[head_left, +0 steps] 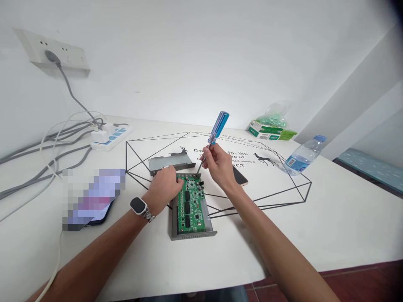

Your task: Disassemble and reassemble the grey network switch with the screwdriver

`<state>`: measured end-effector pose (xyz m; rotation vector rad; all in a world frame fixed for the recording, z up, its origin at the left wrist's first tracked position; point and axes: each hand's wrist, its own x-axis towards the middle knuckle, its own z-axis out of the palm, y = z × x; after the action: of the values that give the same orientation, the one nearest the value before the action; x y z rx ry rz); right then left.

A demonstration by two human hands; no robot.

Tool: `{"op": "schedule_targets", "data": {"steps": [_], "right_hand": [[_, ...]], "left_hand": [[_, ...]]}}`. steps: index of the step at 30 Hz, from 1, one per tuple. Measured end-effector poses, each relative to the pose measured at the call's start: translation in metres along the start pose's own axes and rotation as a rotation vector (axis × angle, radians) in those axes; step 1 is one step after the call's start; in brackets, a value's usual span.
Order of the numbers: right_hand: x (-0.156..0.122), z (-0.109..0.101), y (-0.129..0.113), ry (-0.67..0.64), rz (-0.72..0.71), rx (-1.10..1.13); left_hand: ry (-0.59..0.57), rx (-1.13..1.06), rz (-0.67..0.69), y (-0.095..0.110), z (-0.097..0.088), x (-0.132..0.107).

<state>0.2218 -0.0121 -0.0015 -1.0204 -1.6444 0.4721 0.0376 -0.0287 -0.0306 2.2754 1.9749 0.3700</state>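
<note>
A green circuit board (pixel 190 206) lies in an open grey metal case (pixel 192 235) on the white table. My right hand (pixel 218 164) is closed around a blue-handled screwdriver (pixel 217 128), whose tip rests on the board's far right corner. My left hand (pixel 164 186), with a watch on its wrist, is curled against the far left end of the case and board. The grey metal lid (pixel 171 162) lies just beyond it.
A phone (pixel 241 176) lies under my right wrist, another phone (pixel 100 212) at left. A power strip (pixel 111 137) with grey cables sits far left. A water bottle (pixel 301 156) lies at right, and green boxes (pixel 267 130) stand at the back.
</note>
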Motion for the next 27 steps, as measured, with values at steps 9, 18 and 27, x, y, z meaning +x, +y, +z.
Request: {"op": "schedule_targets", "data": {"steps": [9, 18, 27], "right_hand": [[0.0015, -0.0026, -0.0014, -0.051, 0.037, 0.002], [0.0025, -0.0083, -0.008, -0.216, 0.071, -0.076], [0.0013, -0.0064, -0.0076, -0.138, 0.052, -0.097]], "left_hand": [[0.023, 0.008, 0.005, 0.0009, 0.0, 0.0001], [0.016, -0.009, -0.002, -0.0043, -0.0019, -0.0006], [0.011, -0.007, 0.047, -0.0075, -0.0014, 0.0013]]}}
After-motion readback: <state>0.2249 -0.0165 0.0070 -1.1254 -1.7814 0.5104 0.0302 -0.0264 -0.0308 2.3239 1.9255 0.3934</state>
